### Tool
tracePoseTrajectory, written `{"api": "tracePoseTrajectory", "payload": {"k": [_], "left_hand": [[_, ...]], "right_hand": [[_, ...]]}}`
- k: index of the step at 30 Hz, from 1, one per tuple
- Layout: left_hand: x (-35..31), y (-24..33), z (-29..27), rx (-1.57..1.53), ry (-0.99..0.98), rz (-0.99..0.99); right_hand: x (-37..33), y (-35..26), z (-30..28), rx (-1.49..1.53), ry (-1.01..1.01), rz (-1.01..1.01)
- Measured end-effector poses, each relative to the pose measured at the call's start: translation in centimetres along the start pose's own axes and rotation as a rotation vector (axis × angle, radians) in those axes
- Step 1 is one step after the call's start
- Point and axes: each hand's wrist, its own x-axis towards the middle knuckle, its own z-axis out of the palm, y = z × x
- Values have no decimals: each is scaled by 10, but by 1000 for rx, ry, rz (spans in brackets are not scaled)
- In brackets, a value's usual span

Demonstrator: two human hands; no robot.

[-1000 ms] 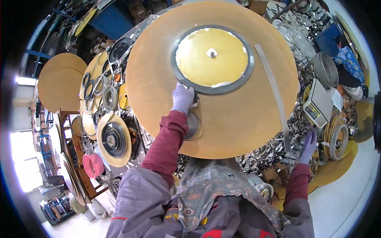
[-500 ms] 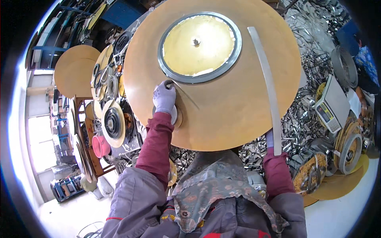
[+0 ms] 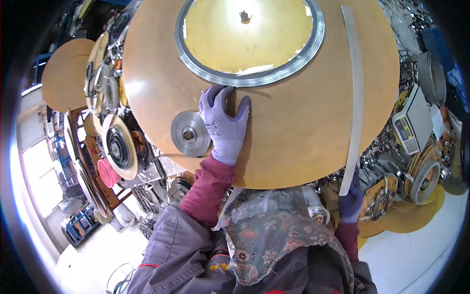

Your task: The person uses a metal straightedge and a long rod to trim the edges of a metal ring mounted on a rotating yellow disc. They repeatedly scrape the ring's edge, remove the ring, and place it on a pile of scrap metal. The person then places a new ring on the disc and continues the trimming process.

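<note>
A large round tan board (image 3: 293,127) lies in front of me. On its far part, a coil of grey metal strip (image 3: 271,76) is wound around a yellow disc (image 3: 249,44) with a central bolt (image 3: 245,17). My gloved left hand (image 3: 226,122) rests with spread fingers at the coil's near edge, holding nothing. Left of it is a small steel wheel (image 3: 190,133). A long, pale flat strip (image 3: 356,93) runs down the board's right side and over its near edge. At its lower end is my gloved right hand (image 3: 350,203), its fingers mostly hidden.
Metal scrap (image 3: 387,152) heaps up around the board. To the right are a digital scale (image 3: 412,122) and a stack of rings (image 3: 425,181). On the left stand a wound reel (image 3: 120,149), a pink bucket (image 3: 107,172) and another round board (image 3: 66,76).
My left hand has moved right, off the small wheel, and its curled fingers have spread against the coil. My right hand has come further out from under the board's edge. The view has shifted.
</note>
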Motion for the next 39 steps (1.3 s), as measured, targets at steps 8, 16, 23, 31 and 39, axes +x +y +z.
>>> {"api": "tracePoseTrajectory", "payload": {"k": [8, 16, 23, 31, 39], "left_hand": [[4, -8, -10, 10, -180, 170], [4, -19, -7, 94, -290, 301], [7, -22, -9, 92, -296, 301], [10, -25, -10, 61, -317, 293], [18, -21, -25, 75, -385, 290]], "right_hand": [[-60, -48, -87, 827, 35, 46], [-57, -115, 13, 87, -175, 273], [-29, -139, 88, -34, -485, 540], [-12, -125, 82, 183, -524, 622], [-9, -145, 71, 338, -394, 638]]}}
